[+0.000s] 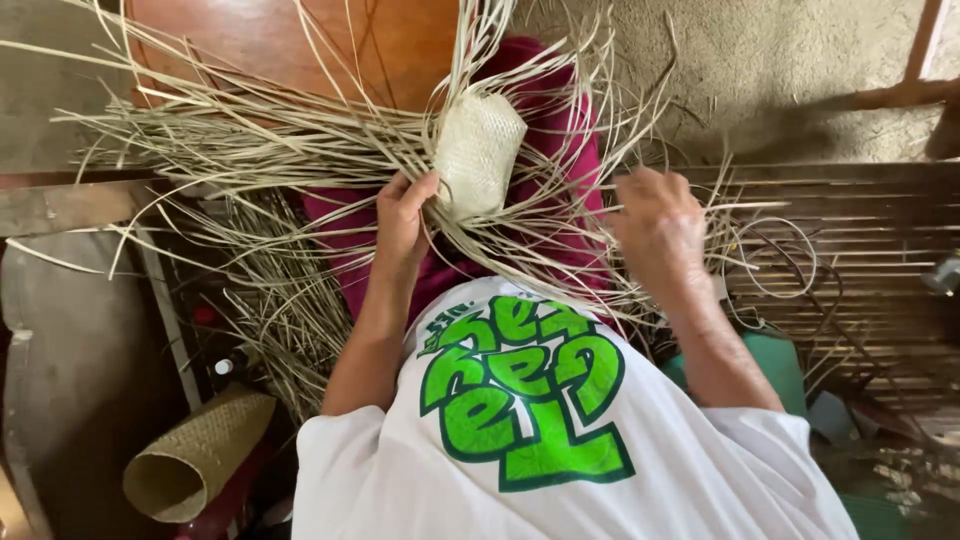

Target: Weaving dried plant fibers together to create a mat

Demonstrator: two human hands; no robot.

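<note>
- the left hand (403, 222) reaches forward from a bent elbow, forearm running up from the white sleeve, wrist nearly straight.
- its fingers curl closed around a bunch of pale straw strips (300, 140) right at the lower edge of the small woven piece (478, 152), the thumb pressing against that edge; the grip is clenched on the strips and touches the weave.
- the small woven piece is a cream, rounded, pouch-like form with a tight plaited surface; it sits over the person's lap, on the magenta cloth (545, 110), near the top middle of the view, with loose strips fanning out from it to all sides.
- the right hand (660, 235) is held to the right of the woven piece, apart from it, back of the hand turned up and blurred by motion; its fingers point down into the loose strips, and whether they pinch any strand cannot be told.
- the right forearm slants in from the lower right, elbow out to the side.
- a white shirt with a green print (520, 400) fills the lower middle.
- a woven tube of darker straw (195, 458) lies on its side at the lower left, well apart from both hands.
- a slatted bamboo bench (880, 260) lies to the right, and a reddish wooden board (300, 35) shows behind the strips at the top.
</note>
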